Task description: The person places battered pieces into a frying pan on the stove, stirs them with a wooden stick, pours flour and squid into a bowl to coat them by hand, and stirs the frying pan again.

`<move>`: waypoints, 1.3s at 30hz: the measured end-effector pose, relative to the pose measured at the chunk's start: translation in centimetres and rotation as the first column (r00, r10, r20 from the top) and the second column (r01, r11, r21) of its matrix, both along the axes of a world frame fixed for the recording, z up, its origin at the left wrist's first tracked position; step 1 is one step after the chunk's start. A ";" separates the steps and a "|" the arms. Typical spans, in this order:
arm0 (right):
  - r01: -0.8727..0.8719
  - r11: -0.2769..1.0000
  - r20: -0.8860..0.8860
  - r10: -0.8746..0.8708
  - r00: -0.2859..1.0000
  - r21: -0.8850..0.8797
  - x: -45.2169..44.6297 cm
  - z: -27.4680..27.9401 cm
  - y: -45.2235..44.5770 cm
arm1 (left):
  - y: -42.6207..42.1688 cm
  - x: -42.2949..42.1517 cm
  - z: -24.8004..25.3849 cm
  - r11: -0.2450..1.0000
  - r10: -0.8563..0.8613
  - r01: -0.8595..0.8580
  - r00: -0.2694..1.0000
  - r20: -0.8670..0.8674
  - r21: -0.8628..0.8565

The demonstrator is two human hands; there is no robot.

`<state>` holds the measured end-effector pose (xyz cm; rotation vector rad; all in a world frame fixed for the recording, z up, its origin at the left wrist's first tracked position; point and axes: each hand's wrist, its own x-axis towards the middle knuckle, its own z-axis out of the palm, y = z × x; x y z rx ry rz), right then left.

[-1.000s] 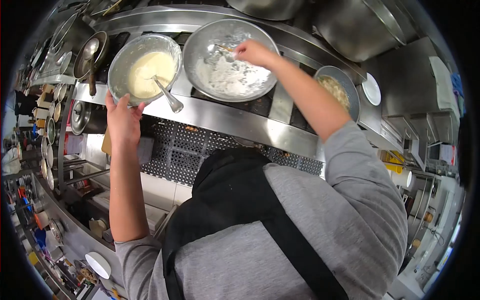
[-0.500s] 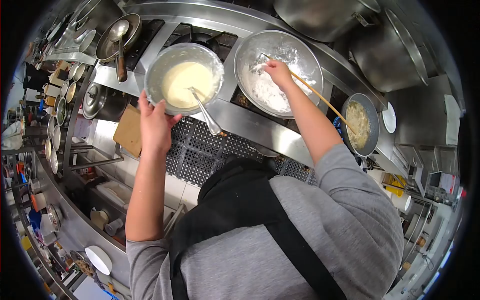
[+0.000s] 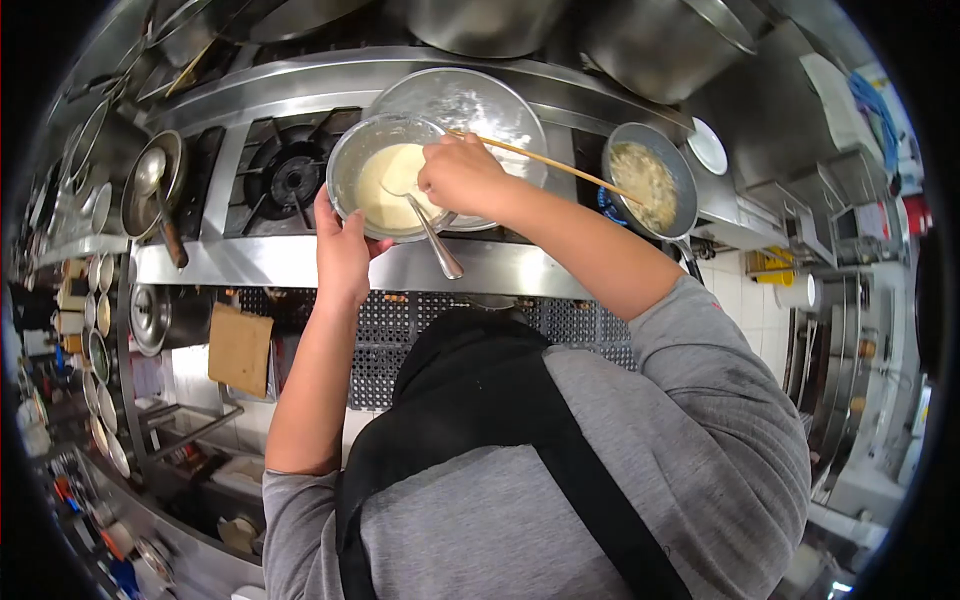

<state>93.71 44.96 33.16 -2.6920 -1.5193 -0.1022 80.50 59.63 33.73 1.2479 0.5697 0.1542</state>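
Note:
My left hand (image 3: 343,255) grips the near left side of a metal bowl of pale batter (image 3: 345,180). The bowl is lifted in front of the stove and overlaps a wider floury metal bowl (image 3: 480,90). A metal spoon (image 3: 432,237) leans in the batter, its handle over the near rim. My right hand (image 3: 462,178) is closed, its curled fingers above the batter bowl's right side. Long wooden chopsticks (image 3: 550,162) run from this hand toward a frying pan (image 3: 688,205) of pale, bubbling food. The fingertips are partly hidden, so anything else pinched there cannot be made out.
An uncovered burner (image 3: 292,178) lies left of the batter bowl. Farther left, a pan (image 3: 130,205) holds a ladle (image 3: 150,172). Large pots (image 3: 660,50) stand at the back. Blue flame (image 3: 610,205) shows beside the frying pan. A white plate (image 3: 707,147) sits behind it.
My left hand has brought the batter bowl right, over the edge of the floury bowl. My right hand, previously above the flour, is now over the batter bowl's edge. The view has turned.

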 end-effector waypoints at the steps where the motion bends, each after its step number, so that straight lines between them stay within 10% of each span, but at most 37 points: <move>1: 0.087 0.995 -0.153 -0.078 0.985 0.052 0.1 1.6 -0.7 | -0.5 0.3 0.0 1.000 -0.023 0.023 1.000 0.008 -0.001; 4: 0.290 0.944 -0.412 -0.205 0.888 0.156 1.3 2.7 -3.7 | -2.2 1.3 0.3 0.997 -0.081 0.081 0.996 0.023 0.002; 10: 0.275 0.961 -0.043 -0.275 0.960 -0.006 -0.5 3.7 -8.4 | -6.3 3.0 0.1 0.984 -0.177 0.177 0.983 0.049 -0.004; 20: 0.287 0.818 0.122 -0.394 0.911 0.498 -0.8 3.9 -18.3 | -15.2 4.2 0.3 0.989 -0.126 0.128 0.992 0.027 -0.079; 36: 0.557 0.529 -0.603 -0.101 0.791 0.641 9.9 5.9 -35.5 | -27.6 6.6 0.1 0.994 0.033 -0.026 0.998 0.062 -0.110; 39: 0.604 0.615 -0.519 -0.342 0.783 0.506 14.1 3.4 -38.7 | -28.3 6.2 0.1 0.989 0.083 -0.073 0.994 0.072 -0.127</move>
